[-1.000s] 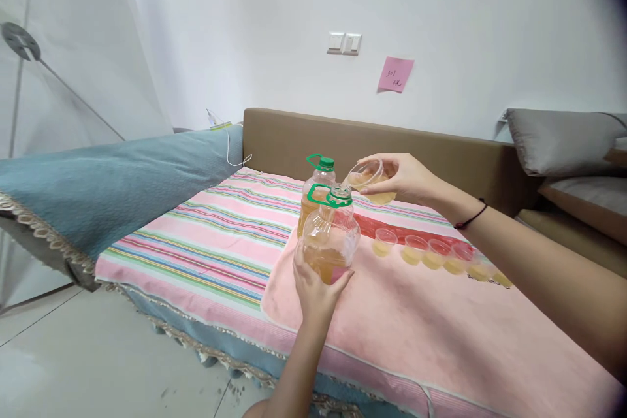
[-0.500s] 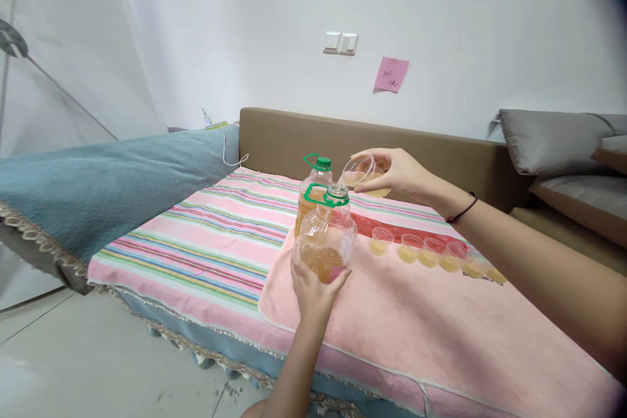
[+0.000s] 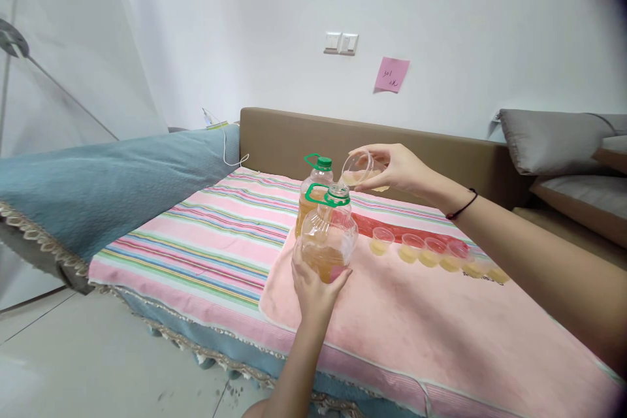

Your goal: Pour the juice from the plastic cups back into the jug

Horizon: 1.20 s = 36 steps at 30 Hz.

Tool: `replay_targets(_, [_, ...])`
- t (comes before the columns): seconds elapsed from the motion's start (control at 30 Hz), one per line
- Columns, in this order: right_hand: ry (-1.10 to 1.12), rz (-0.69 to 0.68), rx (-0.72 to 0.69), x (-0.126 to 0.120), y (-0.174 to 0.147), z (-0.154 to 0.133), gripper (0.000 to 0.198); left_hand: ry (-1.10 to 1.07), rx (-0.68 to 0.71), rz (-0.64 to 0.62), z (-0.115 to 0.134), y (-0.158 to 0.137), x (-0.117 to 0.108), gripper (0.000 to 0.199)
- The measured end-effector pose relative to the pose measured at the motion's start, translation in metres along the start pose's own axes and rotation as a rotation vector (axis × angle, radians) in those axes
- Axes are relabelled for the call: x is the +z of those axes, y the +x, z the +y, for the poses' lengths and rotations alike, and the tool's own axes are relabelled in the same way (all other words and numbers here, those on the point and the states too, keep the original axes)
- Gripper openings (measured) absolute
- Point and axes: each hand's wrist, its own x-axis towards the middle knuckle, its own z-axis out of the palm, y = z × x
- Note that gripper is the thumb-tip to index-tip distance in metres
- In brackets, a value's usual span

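Note:
My left hand is wrapped round the lower part of a clear plastic bottle, uncapped, with a green handle ring at its neck and amber liquid inside. In my right hand is a clear plastic cup, tilted left with its rim at the bottle's mouth and pale yellow liquid near its lip. Close behind stands a second bottle with a green cap, partly hidden by the first. To the right, several clear cups holding yellow liquid stand in a row.
The bottles and cups rest on a pink mat over a striped sheet. A brown backrest runs along the wall, with grey cushions at right and a blue-covered armrest at left. A white cable hangs there.
My right hand has tipped the cup further toward the bottle's mouth, and less liquid shows in it. My left hand stays on the bottle.

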Motion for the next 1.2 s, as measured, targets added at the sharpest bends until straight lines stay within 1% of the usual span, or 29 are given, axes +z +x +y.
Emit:
replay_targets(0.1, [-0.018, 0.008, -0.02, 0.001, 0.001, 0.0, 0.064, -0.01, -0.001, 0.007, 0.0, 0.0, 0.0, 0.111])
replay_targets(0.3, [-0.067, -0.02, -0.071, 0.001, 0.002, -0.003, 0.055, 0.006, 0.005, 0.006, -0.001, 0.0, 0.001, 0.111])
replay_targets(0.5, [-0.098, -0.032, -0.122, 0.001, 0.003, -0.01, 0.05, 0.006, 0.001, -0.003, 0.0, 0.0, 0.0, 0.112])
replay_targets(0.63, [-0.126, -0.03, -0.149, 0.001, 0.004, -0.014, 0.048, -0.007, 0.011, 0.004, 0.0, 0.0, 0.0, 0.111])
replay_targets(0.77, [-0.179, -0.057, -0.199, 0.001, 0.007, -0.015, 0.049, -0.002, 0.028, 0.008, -0.001, 0.0, 0.0, 0.111])
replay_targets(0.97, [-0.444, -0.113, -0.365, 0.0, 0.014, -0.022, 0.049, 0.025, 0.03, 0.004, -0.001, -0.001, 0.0, 0.111])
replay_targets(1.1, [-0.539, -0.127, -0.454, 0.002, 0.019, -0.022, 0.053, 0.021, 0.026, 0.003, 0.0, -0.001, 0.0, 0.111])
replay_targets(1.2, [-0.597, -0.136, -0.558, 0.004, 0.021, -0.021, 0.046, 0.019, 0.032, 0.003, 0.0, -0.001, 0.0, 0.11])
